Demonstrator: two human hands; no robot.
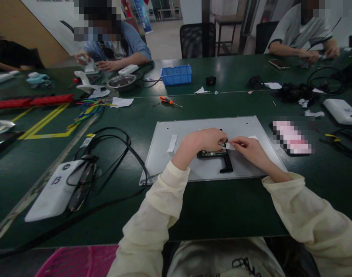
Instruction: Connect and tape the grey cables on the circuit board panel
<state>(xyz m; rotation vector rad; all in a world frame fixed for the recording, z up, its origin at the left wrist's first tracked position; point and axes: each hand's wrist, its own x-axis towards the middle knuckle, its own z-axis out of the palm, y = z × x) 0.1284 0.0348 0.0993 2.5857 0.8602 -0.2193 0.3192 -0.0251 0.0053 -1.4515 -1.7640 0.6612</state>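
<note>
A grey metal panel lies flat on the dark green table in front of me. On it sits a small green circuit board with a black L-shaped part beside it. My left hand is curled over the board, fingers closed at its top edge. My right hand pinches a small white strip of tape right next to the left fingertips. Another white tape strip is stuck on the panel to the left.
Black cables and a white device marked 13 lie left of the panel. An orange screwdriver, a blue bin and a metal bowl sit further back. Other people work at the far side. A white device lies right.
</note>
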